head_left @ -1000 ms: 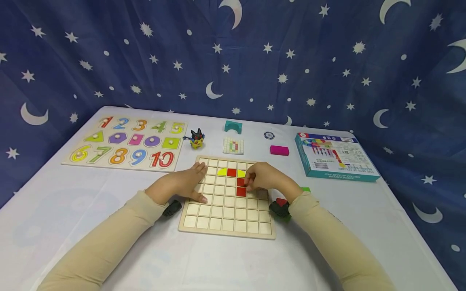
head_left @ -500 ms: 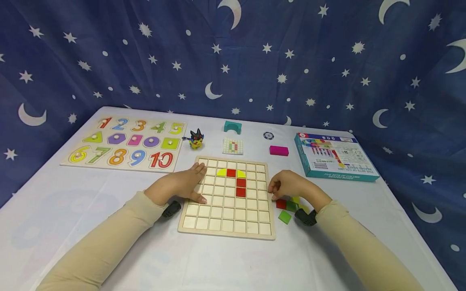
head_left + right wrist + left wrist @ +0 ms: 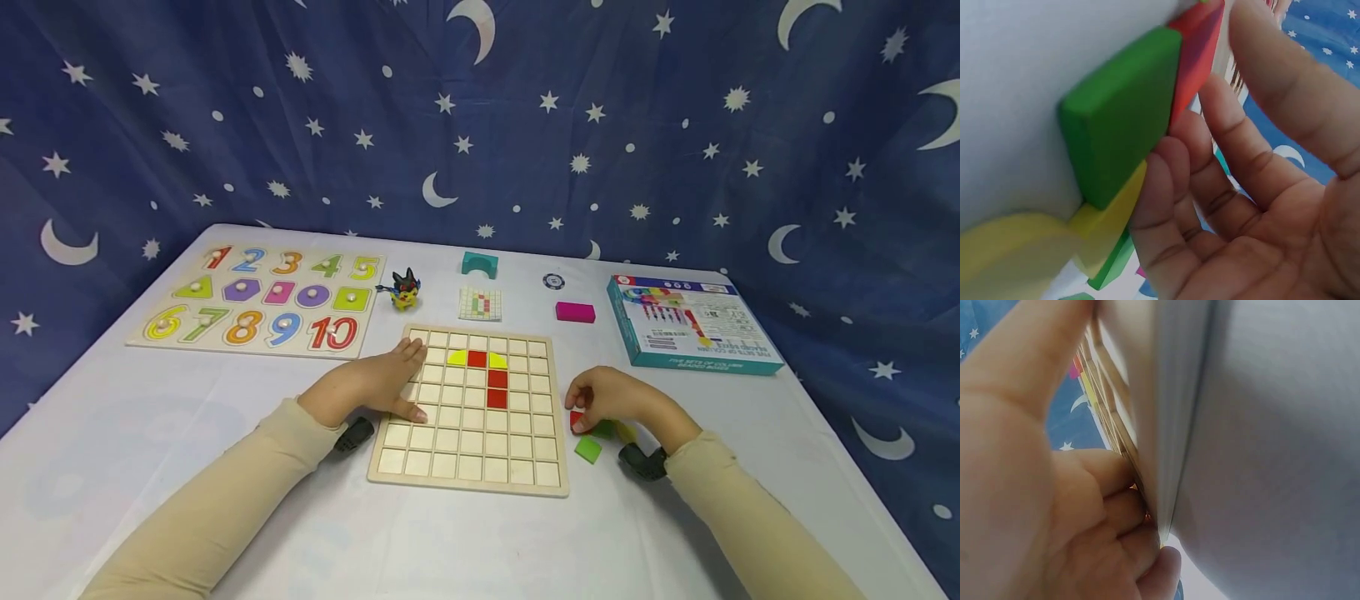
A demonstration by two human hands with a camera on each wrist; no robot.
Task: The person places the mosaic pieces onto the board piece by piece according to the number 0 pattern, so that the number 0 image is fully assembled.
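Note:
My left hand (image 3: pixel 378 382) rests on the left edge of a wooden grid board (image 3: pixel 465 468), thumb and fingers spread. The left wrist view shows the fingers (image 3: pixel 1125 512) along the board's side. On the board lie a red square tile (image 3: pixel 477 358) between two yellow curved tiles (image 3: pixel 456 358), and two more red squares (image 3: pixel 497 388) below. Right of the board, my right hand (image 3: pixel 613 397) is over loose tiles. Its thumb and forefinger are at a red tile (image 3: pixel 1200 47), with a gap between their tips. A green tile (image 3: pixel 1125 112) and yellow pieces (image 3: pixel 1110 228) lie beside it.
A light green tile (image 3: pixel 588 450) lies nearer the front. Behind the board are a pattern card (image 3: pixel 480 304), a teal arch block (image 3: pixel 480 265), a magenta block (image 3: pixel 575 312), a chip (image 3: pixel 553 282) and a figurine (image 3: pixel 405 289). A number puzzle (image 3: pixel 258 292) lies left, a box (image 3: pixel 693 323) right.
My right hand has left the red tiles on the board and moved right to the loose tiles, reaching a red one. The left hand stays on the board.

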